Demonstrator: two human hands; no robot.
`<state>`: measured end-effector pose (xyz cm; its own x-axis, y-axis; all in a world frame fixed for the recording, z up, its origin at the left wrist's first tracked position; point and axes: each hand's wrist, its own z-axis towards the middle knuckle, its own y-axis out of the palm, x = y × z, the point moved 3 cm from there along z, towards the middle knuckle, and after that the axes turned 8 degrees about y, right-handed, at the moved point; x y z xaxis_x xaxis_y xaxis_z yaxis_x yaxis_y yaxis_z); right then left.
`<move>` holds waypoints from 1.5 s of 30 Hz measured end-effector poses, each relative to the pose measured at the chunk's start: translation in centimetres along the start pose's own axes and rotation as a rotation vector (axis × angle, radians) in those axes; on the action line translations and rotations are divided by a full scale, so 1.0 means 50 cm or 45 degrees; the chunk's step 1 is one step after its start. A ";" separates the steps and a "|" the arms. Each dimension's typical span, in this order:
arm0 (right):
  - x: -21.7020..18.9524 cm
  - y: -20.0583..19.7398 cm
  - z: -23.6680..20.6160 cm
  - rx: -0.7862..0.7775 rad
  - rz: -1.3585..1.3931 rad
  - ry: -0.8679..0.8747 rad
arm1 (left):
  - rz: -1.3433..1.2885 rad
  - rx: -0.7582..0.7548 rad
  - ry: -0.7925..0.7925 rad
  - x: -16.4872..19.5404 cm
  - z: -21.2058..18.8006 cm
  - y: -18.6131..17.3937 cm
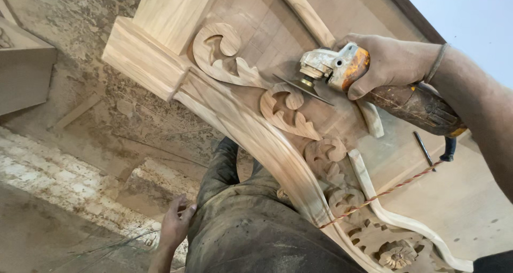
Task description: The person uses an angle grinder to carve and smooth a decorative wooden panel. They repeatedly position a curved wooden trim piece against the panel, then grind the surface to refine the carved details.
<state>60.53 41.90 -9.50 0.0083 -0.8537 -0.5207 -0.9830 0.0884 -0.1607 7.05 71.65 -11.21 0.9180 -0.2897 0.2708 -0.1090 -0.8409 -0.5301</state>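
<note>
My right hand (393, 62) grips a dusty orange angle grinder (347, 70) by its body. Its disc (302, 88) touches a carved scroll (283, 110) on a large pale wooden panel (256, 32) with a curved moulding (256, 139) along its edge. More carved scrolls and a rosette (396, 253) run along the panel. My left hand (176, 222) hangs low beside my dusty trouser leg (251, 225), resting against it and holding nothing.
A twisted red-and-white power cord (385, 191) lies across the carving. A dark screwdriver-like tool (424, 149) rests on the panel at the right. The floor (80, 118) below is thick with sawdust. A wooden block (24, 70) stands at the left.
</note>
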 end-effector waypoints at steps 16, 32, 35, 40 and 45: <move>0.012 0.015 -0.009 0.084 -0.055 0.016 | -0.149 0.076 0.062 -0.046 -0.001 -0.002; 0.046 0.078 -0.051 0.244 0.278 -0.105 | -0.025 0.107 0.093 -0.056 -0.011 -0.002; 0.040 0.106 -0.065 0.272 0.464 -0.195 | 0.049 0.098 0.058 -0.072 -0.010 0.002; 0.037 0.155 -0.097 0.412 0.626 -0.274 | 0.195 0.126 0.186 -0.062 -0.015 -0.001; 0.076 0.246 -0.191 0.557 1.128 -0.526 | -0.017 -0.011 0.626 0.127 -0.048 0.041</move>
<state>46.70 34.82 -5.46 -0.5341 -0.1628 -0.8296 -0.5190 0.8377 0.1697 11.73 67.00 -8.64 0.6311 -0.4587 0.6256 -0.1037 -0.8491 -0.5180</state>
